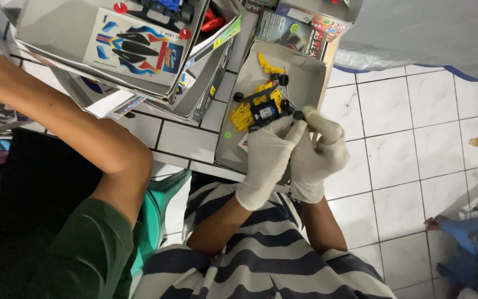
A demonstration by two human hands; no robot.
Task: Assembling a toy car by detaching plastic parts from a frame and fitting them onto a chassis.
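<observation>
Gloved left hand [268,160] and right hand [317,158] both pinch a small black-and-yellow plastic toy car chassis [265,112] above an open grey cardboard box [305,83].

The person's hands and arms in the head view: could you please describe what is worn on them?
Both the left hand and the right hand wear thin, whitish disposable gloves, wrinkled and ending at the wrists. The forearms are uncovered. A short-sleeved shirt with dark navy and white horizontal stripes covers the upper arms.

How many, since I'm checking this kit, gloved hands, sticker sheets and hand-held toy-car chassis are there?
Gloved hands: 2 (left hand, right hand)
sticker sheet: 1
toy-car chassis, black, held: 1
Total: 4
</observation>
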